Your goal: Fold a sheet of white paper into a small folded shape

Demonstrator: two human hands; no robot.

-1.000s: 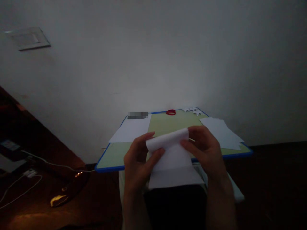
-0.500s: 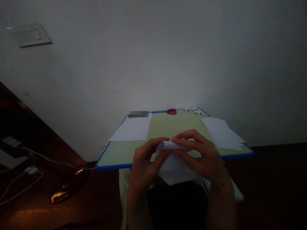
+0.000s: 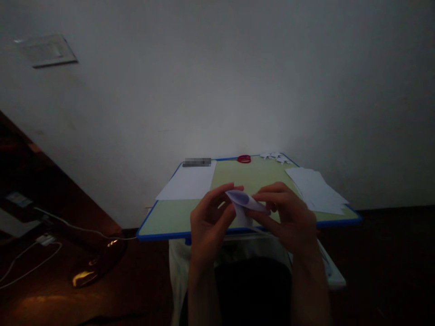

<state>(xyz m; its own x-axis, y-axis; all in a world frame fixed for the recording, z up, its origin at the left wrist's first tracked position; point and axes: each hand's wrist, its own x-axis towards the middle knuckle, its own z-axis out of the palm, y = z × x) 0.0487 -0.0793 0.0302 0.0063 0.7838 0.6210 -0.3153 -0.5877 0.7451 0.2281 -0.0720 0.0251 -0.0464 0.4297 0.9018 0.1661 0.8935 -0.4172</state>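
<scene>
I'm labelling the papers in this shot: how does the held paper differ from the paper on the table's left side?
Shape: the held paper is curled, with an open end showing, while the left-side paper lies flat.
Support: the held paper is pinched up in the right hand, while the left-side paper rests on the table.
Both look white and plain.

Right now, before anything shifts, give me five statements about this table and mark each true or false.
1. The right hand holds a curled white paper. True.

2. The scissors lie at the table's near edge. False: the red-handled scissors lie at the far edge of the table.

3. Small white cut-paper shapes lie by the far right corner. True.

4. The table is edged in yellow. False: it is edged in blue.

5. Loose white sheets lie on the table's right side. True.
</scene>
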